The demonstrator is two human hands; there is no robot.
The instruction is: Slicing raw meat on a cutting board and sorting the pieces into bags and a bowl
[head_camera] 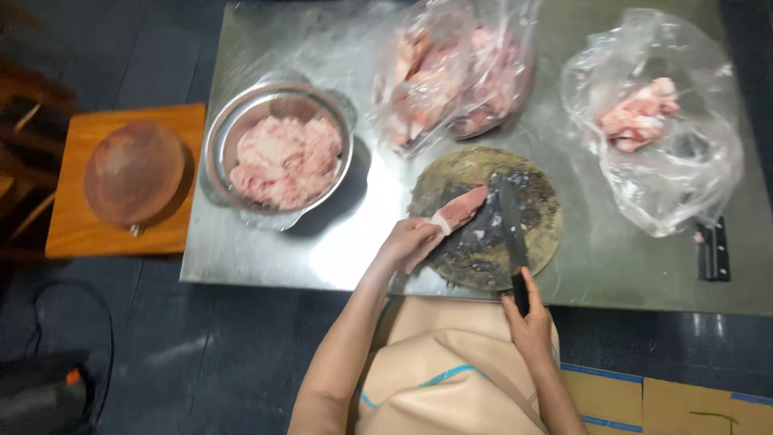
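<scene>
My left hand [409, 244] grips a long strip of raw pink meat [460, 208] at its near end, on a round dark cutting board [531, 201]. A dark cleaver [503, 229] lies flat on the board just right of the meat; my right hand [527, 321] is closed around its black handle at the table's near edge. The blade touches or sits beside the strip.
A metal bowl [221, 133] heaped with cut meat stands to the left on the steel table [338, 250]. Two clear plastic bags of raw meat [451, 72] [644, 113] lie at the back. A black knife handle [713, 251] rests far right. A wooden stool [72, 234] with a round lid stands left.
</scene>
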